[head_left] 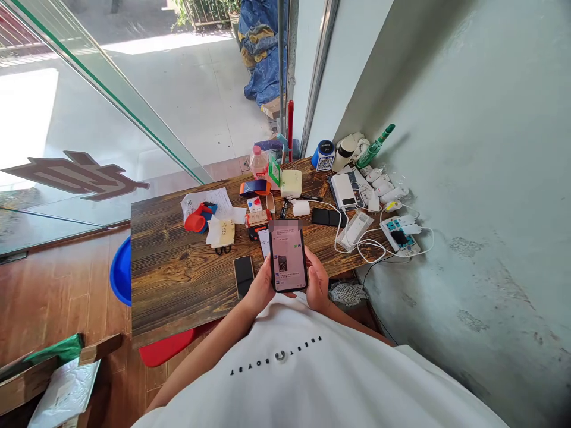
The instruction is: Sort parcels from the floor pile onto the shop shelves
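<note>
A black smartphone (288,255) with a lit screen is held upright over the near edge of a dark wooden table (178,279). My left hand (259,288) grips its left side and my right hand (317,282) wraps its right side, fingers closed round it. A second dark phone (243,276) lies flat on the table just left of my left hand. A white paper slip (264,241) sits behind the held phone.
The table carries a red-blue tape dispenser (199,216), papers, scissors (222,249), a water bottle (258,161), a power strip (400,235) with white cables and chargers, a QR speaker (325,156). A blue basin (121,271) and red stool (166,349) stand below. The wall is right, a glass door left.
</note>
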`<action>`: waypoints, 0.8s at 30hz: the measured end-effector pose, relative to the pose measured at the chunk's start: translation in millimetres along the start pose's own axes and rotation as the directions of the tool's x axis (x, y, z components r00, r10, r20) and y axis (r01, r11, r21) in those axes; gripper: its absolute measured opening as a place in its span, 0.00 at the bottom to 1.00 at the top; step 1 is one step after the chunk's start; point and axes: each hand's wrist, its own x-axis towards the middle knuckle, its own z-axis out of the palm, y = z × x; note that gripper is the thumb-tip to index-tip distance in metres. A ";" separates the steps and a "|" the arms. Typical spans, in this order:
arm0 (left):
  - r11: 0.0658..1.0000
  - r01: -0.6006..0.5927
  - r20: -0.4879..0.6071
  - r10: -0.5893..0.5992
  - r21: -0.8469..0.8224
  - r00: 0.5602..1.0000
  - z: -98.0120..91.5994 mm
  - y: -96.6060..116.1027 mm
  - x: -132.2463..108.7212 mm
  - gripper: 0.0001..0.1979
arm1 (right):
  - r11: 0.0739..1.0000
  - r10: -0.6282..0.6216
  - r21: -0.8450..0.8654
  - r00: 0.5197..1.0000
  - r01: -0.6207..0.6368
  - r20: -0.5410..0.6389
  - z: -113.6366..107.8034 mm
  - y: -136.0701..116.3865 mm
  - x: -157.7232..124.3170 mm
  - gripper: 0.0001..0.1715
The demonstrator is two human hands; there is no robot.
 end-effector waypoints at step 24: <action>0.996 0.083 0.063 -0.086 0.043 0.994 20.8 -12.8 25.6 0.40 | 0.995 -0.063 -0.087 0.983 0.049 -0.174 -28.2 4.4 5.9 0.25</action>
